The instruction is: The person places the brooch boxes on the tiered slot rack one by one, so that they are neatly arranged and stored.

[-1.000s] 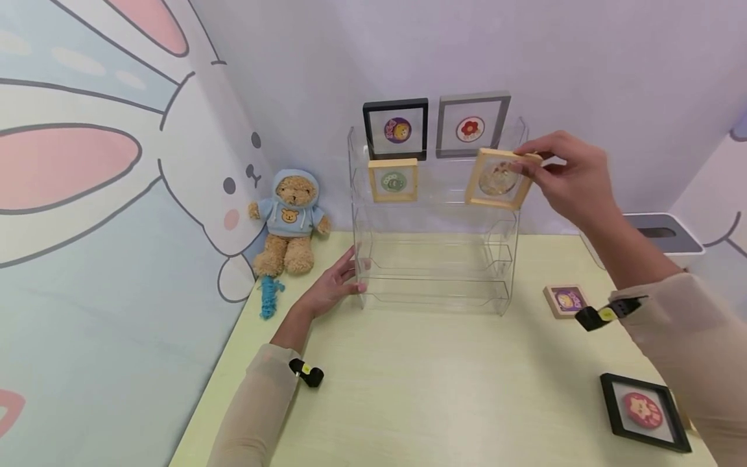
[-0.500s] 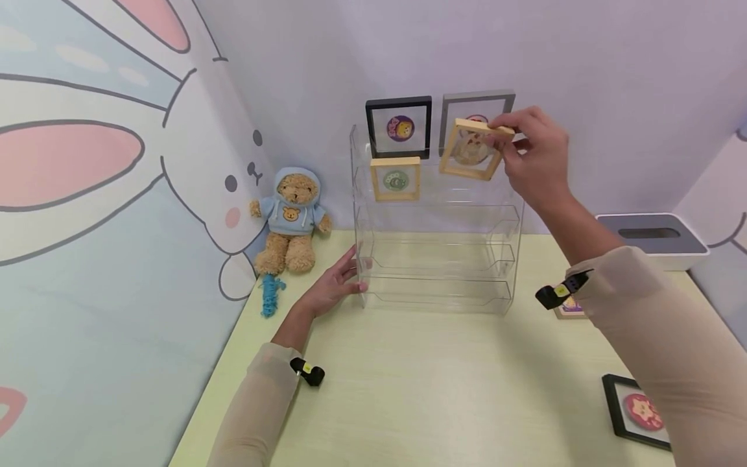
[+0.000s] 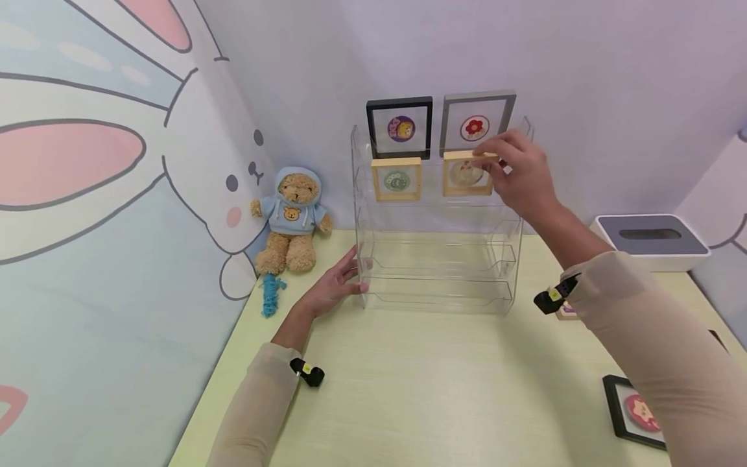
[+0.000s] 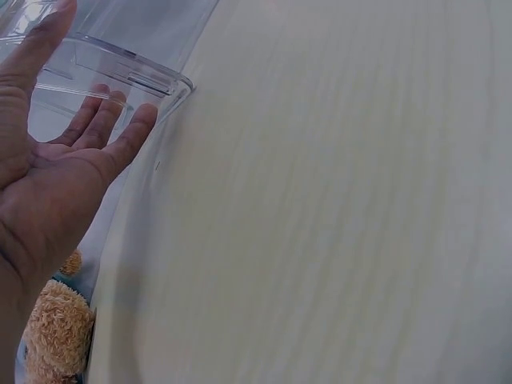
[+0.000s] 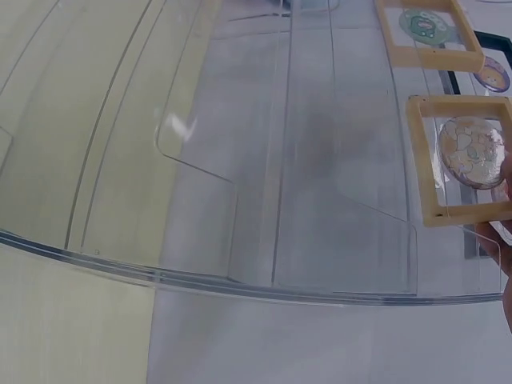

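Observation:
A clear acrylic tiered rack [image 3: 438, 288] stands on the table against the wall. My right hand [image 3: 522, 175] pinches the upper right corner of a small light-wood display frame [image 3: 452, 188] with a round badge inside. This frame sits upright on the second tier from the top, also seen as the wooden frame [image 5: 428, 160] in the right wrist view. To its left is a wooden frame [image 3: 397, 161] with a green badge. Behind them, on the top tier, stand a black frame [image 3: 399, 102] and a grey frame [image 3: 480, 97]. My left hand [image 3: 327, 292] touches the rack's left side, fingers extended and spread.
A teddy bear [image 3: 292, 220] in a blue hoodie sits left of the rack, with a blue bundle [image 3: 270, 295] before it. At right are a tissue box [image 3: 650, 243], a black frame [image 3: 613, 402] and a small frame [image 3: 566, 312], partly hidden by my right sleeve.
My right hand has carried the wooden frame leftward, up over the tier and down beside the green-badge frame; it has gone from tilted to upright. My left hand has stayed at the rack's side.

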`<state>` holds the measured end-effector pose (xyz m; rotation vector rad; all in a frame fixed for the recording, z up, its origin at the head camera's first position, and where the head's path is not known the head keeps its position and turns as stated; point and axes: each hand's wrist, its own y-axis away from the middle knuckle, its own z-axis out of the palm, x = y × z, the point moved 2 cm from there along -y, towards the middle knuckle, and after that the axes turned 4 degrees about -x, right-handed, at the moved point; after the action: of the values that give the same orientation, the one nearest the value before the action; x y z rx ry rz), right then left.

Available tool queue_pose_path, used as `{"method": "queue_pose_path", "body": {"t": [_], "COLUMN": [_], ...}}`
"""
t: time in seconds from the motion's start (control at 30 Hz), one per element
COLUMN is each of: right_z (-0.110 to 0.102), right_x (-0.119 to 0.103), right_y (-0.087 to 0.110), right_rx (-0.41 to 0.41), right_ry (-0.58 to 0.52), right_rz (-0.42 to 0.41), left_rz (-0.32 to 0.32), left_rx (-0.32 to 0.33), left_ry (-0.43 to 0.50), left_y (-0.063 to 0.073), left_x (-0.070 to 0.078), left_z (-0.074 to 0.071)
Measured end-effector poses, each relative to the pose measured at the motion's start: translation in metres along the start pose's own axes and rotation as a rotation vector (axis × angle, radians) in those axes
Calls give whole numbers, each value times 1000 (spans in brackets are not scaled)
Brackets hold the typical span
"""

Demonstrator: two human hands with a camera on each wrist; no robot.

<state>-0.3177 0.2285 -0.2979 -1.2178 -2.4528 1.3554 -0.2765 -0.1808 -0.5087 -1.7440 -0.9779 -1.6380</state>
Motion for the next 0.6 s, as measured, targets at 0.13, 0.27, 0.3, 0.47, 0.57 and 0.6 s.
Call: {"method": "queue_pose_path", "body": {"t": [0.13,0.27,0.3,0.47,0.57,0.6], "right_z": [5,7,7,6,5,5], "right_x": [3,3,3,2,2,2], "right_y": [4,7,7,7,7,8], "right_rx": [-32,-51,-56,-79,-91,-94], "right_ry": [26,29,27,27,27,25], "right_rz": [9,30,36,58,61,61], "left_rz": [2,-1,-3,-3,-7,-9], "left_rx": [1,-1,0,4,6,5], "left_ry": [-11,-13,-13,-24,-15,-12], "left_y": [0,0,0,0,0,0], "left_x": [0,1,1,0,0,0], "left_z": [0,0,0,-1,0,0]}}
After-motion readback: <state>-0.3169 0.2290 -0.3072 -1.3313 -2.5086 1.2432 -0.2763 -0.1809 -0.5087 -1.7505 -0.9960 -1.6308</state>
